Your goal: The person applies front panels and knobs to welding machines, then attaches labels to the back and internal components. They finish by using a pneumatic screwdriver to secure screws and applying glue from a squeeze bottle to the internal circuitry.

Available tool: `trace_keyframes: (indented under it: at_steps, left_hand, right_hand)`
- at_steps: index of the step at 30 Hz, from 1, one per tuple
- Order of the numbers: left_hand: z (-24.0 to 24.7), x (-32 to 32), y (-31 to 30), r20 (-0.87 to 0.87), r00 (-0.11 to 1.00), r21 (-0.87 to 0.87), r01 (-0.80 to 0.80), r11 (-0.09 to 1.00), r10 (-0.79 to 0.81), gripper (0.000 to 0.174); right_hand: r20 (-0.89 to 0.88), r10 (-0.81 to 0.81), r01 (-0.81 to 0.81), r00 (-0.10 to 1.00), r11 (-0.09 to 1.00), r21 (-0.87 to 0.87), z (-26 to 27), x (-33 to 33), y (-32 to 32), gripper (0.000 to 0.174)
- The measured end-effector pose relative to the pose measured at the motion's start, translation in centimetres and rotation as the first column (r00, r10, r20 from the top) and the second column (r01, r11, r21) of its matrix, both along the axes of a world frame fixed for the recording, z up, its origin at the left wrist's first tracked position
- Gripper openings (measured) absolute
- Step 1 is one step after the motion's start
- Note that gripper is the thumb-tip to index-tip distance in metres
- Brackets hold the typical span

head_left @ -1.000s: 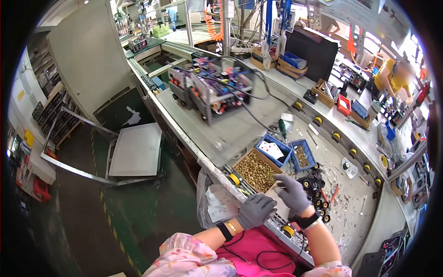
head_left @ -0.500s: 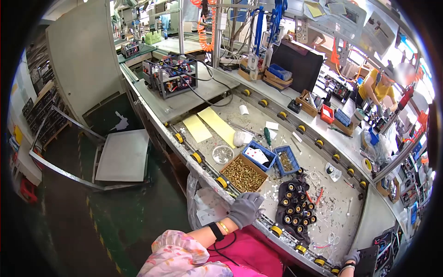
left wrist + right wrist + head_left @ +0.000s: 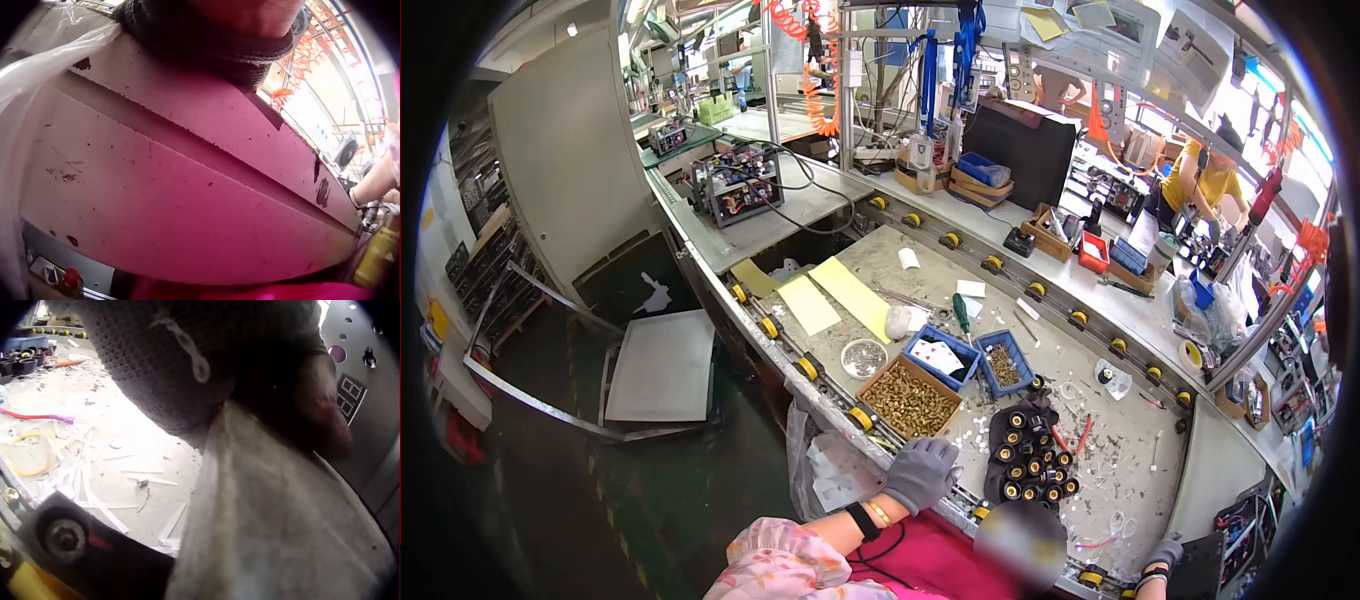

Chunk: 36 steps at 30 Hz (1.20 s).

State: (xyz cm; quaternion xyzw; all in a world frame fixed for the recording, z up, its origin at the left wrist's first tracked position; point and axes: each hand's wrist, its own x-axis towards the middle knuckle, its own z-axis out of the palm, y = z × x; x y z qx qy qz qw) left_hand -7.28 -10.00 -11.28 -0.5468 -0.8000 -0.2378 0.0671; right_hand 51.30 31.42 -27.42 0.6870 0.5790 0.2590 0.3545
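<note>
Grey-gloved left hand (image 3: 921,475) rests, fingers loosely bent, open cardboard box (image 3: 941,422) of brassy fittings (image 3: 908,400) at its twelve o'clock! Right hand (image 3: 1165,552)'s beside a flat black panel (image 3: 1203,568) at three o'clock, can't tell its grip

Strewn with pale scraps (image 3: 1116,468), a worn workbench (image 3: 1145,425) holds a cardboard box (image 3: 941,422) of small brass-coloured parts (image 3: 910,398) beside two blue bins (image 3: 932,375), a round dish (image 3: 846,367) and yellow sheets (image 3: 855,300), while black round pieces (image 3: 1034,467) crowd a dark cloth (image 3: 997,432) near a red strip (image 3: 1085,435).
</note>
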Motion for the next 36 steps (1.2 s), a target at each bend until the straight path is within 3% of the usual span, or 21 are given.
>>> trace_keyframes:
  at_steps: [3, 4, 5, 6, 9, 12, 14, 15, 16, 17, 18, 21, 23, 24, 25, 27, 30, 31, 33, 34, 36]
  left_hand:
    - [-0.1, -0.2, 0.0, -0.002, 1.000, 0.028, 0.013, 1.000, -0.012, 0.030]
    - [-0.1, -0.3, 0.0, 0.001, 1.000, 0.038, 0.018, 0.999, -0.018, 0.030]
    - [-0.1, -0.3, 0.0, 0.006, 1.000, 0.046, 0.028, 0.999, -0.028, 0.030]
    - [-0.3, -0.4, -0.1, -0.005, 0.999, 0.058, 0.036, 0.998, -0.036, 0.030]
    - [-0.3, -0.6, -0.1, -0.006, 0.999, 0.073, 0.054, 0.996, -0.053, 0.030]
    - [-1.3, -0.9, 0.2, -0.021, 0.997, 0.020, 0.078, 0.997, -0.077, 0.031]
    - [-1.5, -0.7, 0.2, -0.025, 0.998, 0.070, 0.053, 0.996, -0.051, 0.041]
    - [-1.8, -0.8, 0.1, 0.022, 0.998, 0.106, 0.056, 0.993, -0.059, 0.044]
    - [-1.9, -0.9, 0.0, -0.013, 0.999, 0.103, 0.044, 0.994, -0.043, 0.047]
    - [-1.8, -1.1, -0.2, 0.010, 0.998, 0.155, 0.057, 0.986, -0.060, 0.046]
    - [-2.0, -1.4, -0.3, 0.002, 0.997, 0.205, 0.074, 0.976, -0.076, 0.044]
    - [-1.7, -1.6, -0.6, 0.065, 0.992, 0.298, 0.083, 0.951, -0.107, 0.040]
    - [-1.8, -1.9, -1.1, 0.191, 0.970, 0.358, 0.074, 0.931, -0.150, 0.038]
    - [-2.5, -2.2, -1.2, 0.283, 0.941, 0.403, 0.061, 0.913, -0.187, 0.037]
    - [-3.3, -2.6, -1.0, 0.370, 0.901, 0.447, 0.040, 0.894, -0.226, 0.037]
    - [-3.8, -3.2, -0.8, 0.455, 0.867, 0.411, -0.004, 0.912, -0.202, 0.037]
    - [0.2, -2.3, -0.8, 0.540, 0.804, 0.450, -0.024, 0.893, -0.251, 0.043]
    - [1.9, -1.6, -0.6, 0.424, 0.862, 0.493, 0.037, 0.869, -0.277, 0.045]
    - [6.4, 0.5, -0.5, 0.175, 0.934, 0.555, 0.168, 0.815, -0.312, 0.049]
    - [8.1, 2.0, -0.3, 0.183, 0.934, 0.540, 0.165, 0.825, -0.306, 0.051]
    - [10.6, 4.0, 0.5, -0.054, 0.947, 0.464, 0.303, 0.832, -0.315, 0.046]
  right_hand:
    - [-0.024, 0.031, -0.031, 0.999, 0.999, -0.037, -0.2, -0.3, -0.6, 0.070]
    - [0.001, 0.067, -0.067, 0.998, 0.996, -0.065, 1.1, -2.9, -2.1, 0.054]
    - [-0.008, 0.183, -0.180, 0.983, 0.958, -0.224, 7.9, -9.7, -7.3, 0.033]
    - [-0.092, 0.269, -0.271, 0.959, 0.963, -0.003, 5.9, -9.8, -7.5, 0.023]
    - [-0.256, 0.352, -0.388, 0.900, 0.916, -0.104, 5.5, -14.6, -8.2, 0.027]
    - [-0.179, 0.470, -0.495, 0.864, 0.858, -0.135, 5.9, -25.4, -13.5, 0.021]
    - [-0.236, 0.633, -0.668, 0.738, 0.733, -0.123, 8.8, -32.4, -18.5, 0.016]
    - [-0.681, 0.396, -0.519, 0.616, 0.854, 0.027, 13.5, -36.3, -21.2, 0.016]
    - [-0.575, 0.515, -0.649, 0.636, 0.760, -0.039, 14.8, -39.1, -23.2, 0.017]
    - [-0.718, 0.438, -0.577, 0.542, 0.814, 0.061, 12.2, -41.1, -23.2, 0.020]
    - [-0.764, 0.404, -0.533, 0.502, 0.841, 0.094, 14.6, -43.6, -25.4, 0.024]
    - [-0.839, 0.421, -0.621, 0.344, 0.773, 0.133, 16.7, -49.6, -30.4, 0.026]
    - [-0.942, 0.326, -0.830, -0.078, 0.503, 0.243, 20.0, -49.0, -33.7, 0.025]
    - [-0.958, 0.247, -0.787, -0.147, 0.557, 0.265, 22.2, -48.9, -36.1, 0.025]
    - [-0.970, 0.192, -0.846, -0.151, 0.482, 0.227, 24.4, -47.8, -37.3, 0.028]
    - [-0.902, 0.261, -0.861, -0.344, 0.295, 0.414, 26.6, -44.9, -38.3, 0.031]
    - [-0.639, 0.413, -0.587, -0.649, 0.264, 0.766, 28.9, -40.7, -36.4, 0.025]
    - [-0.559, 0.521, -0.512, -0.645, 0.249, 0.822, 28.7, -39.3, -34.3, 0.023]
    - [-0.489, 0.576, -0.319, -0.655, 0.376, 0.870, 30.2, -36.2, -30.5, 0.025]
    - [-0.439, 0.715, -0.208, -0.544, 0.391, 0.896, 30.8, -34.8, -28.8, 0.023]
    - [-0.456, 0.845, -0.181, -0.280, 0.420, 0.889, 28.2, -31.4, -23.4, 0.032]
